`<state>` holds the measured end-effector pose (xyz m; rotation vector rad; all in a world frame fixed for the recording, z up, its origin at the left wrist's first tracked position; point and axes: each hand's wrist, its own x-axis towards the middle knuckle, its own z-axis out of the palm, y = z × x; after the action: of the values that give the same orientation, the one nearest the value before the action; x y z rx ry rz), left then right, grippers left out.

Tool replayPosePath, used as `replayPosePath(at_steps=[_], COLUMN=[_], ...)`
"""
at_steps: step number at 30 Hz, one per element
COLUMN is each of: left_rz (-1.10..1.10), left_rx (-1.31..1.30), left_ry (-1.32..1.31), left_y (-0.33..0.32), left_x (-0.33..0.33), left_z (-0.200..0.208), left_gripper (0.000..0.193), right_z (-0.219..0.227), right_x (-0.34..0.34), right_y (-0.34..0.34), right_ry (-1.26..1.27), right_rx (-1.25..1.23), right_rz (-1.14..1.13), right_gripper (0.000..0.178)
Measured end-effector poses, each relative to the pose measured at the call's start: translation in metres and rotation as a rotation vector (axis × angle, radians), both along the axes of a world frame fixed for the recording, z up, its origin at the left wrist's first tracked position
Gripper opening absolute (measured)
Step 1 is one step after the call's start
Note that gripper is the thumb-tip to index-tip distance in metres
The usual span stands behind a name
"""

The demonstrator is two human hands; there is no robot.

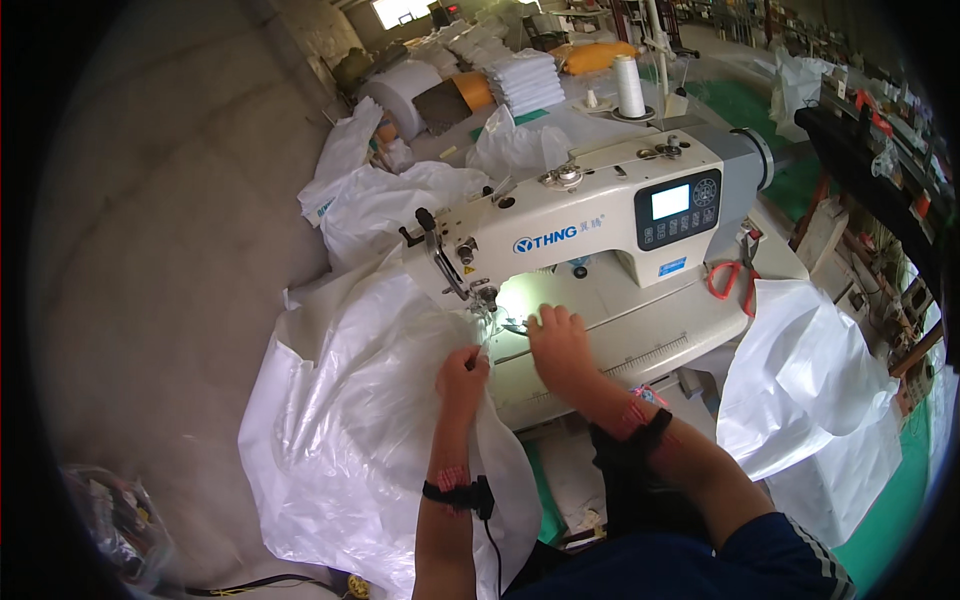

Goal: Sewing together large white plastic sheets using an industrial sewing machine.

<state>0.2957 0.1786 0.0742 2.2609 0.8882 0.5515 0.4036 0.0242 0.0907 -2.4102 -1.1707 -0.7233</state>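
A: How were the two arms posed?

B: The left hand (463, 382) stood at the end of a nearly upright forearm that rose from the lower edge. The right hand (562, 348) came in on a slant from the lower right, its wrist over the front of the machine bed (640, 350). Each forearm bore a black strap, the left one (455, 497) with a thin cable running down.

A: Which materials and shapes surrounded them?

B: A white sheet (350, 440), glossy and creased like plastic, spread in broad folds to the left of the machine and hung below the bed; its right part reached up to the needle area (486, 300). The sewing machine (600, 205) had a smooth, pale, arched body with a dark control panel (677, 212) and a lamp-lit space beneath the arm. Red-handled scissors (735, 287) lay at the right end of the bed, beside a second white sheet (800, 385). A cone of white thread (628, 88) stood behind.

A: And the fingers?

B: The left fingers were curled in, pinching the first sheet's edge just below the needle area. The right fingers were bent and close together, the tips beside a small dark object (514, 328), too small to identify; whether they gripped it could not be told.
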Motion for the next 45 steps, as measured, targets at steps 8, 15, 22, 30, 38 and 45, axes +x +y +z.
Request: replayPosePath(at_steps=[8,15,22,30,38,45], left_rz=[-0.309,-0.316,-0.322,-0.266,-0.284,-0.31], left_rx=[0.47,0.233,0.5,0.319,0.302,0.384], left_ry=[0.08,0.155,-0.04,-0.236,-0.295,-0.286], left_y=[-0.071,-0.055,-0.009,-0.012,-0.014,-0.016], left_x=[-0.002,-0.02,0.01,0.003,-0.004,-0.006], left_z=[0.01,0.023,0.01,-0.006,-0.006,0.0], left_gripper=[0.012,0.016,0.018,0.021,0.015,0.017], right_z=[-0.001,-0.02,-0.024,-0.013,-0.02,-0.017], right_x=[-0.014,0.007,-0.022,-0.018,-0.012,0.025], right_y=[0.007,0.002,0.003,0.005,0.04,0.041], right_ry=[0.716,0.118,0.09,0.546,0.474,0.862], right_rx=[0.116,0.024,0.03,0.155,-0.033,0.314], right_rz=[0.139,0.458,0.49,0.308,0.21,0.267], right_gripper=[0.02,0.028,0.017,0.012,0.019,0.014])
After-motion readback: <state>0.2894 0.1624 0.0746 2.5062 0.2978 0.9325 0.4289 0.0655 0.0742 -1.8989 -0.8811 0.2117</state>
